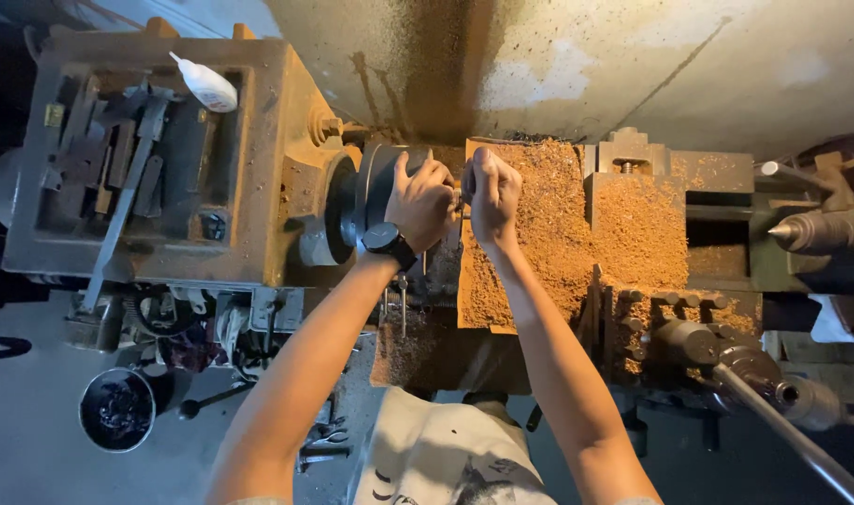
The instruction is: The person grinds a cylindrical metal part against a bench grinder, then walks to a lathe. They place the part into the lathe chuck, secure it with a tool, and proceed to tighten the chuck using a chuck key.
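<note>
Both hands are working right at the lathe chuck (376, 201). The left hand (422, 201) is wrapping closed over its rim; the right hand (492, 192) is sitting at its 3 o'clock, fisted around something small I can't make out. The spindle axis is running 9-to-3, toward the tailstock point (787, 229).

Both hands, left (421, 201) and right (492, 192), curled closed, arms extended.

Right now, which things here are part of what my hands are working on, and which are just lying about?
In use:
left hand on the lathe chuck
right hand beside it, closed on something small that I cannot make out

Lying about:
white glue bottle
tools in the top tray
round black pot
sawdust
</note>
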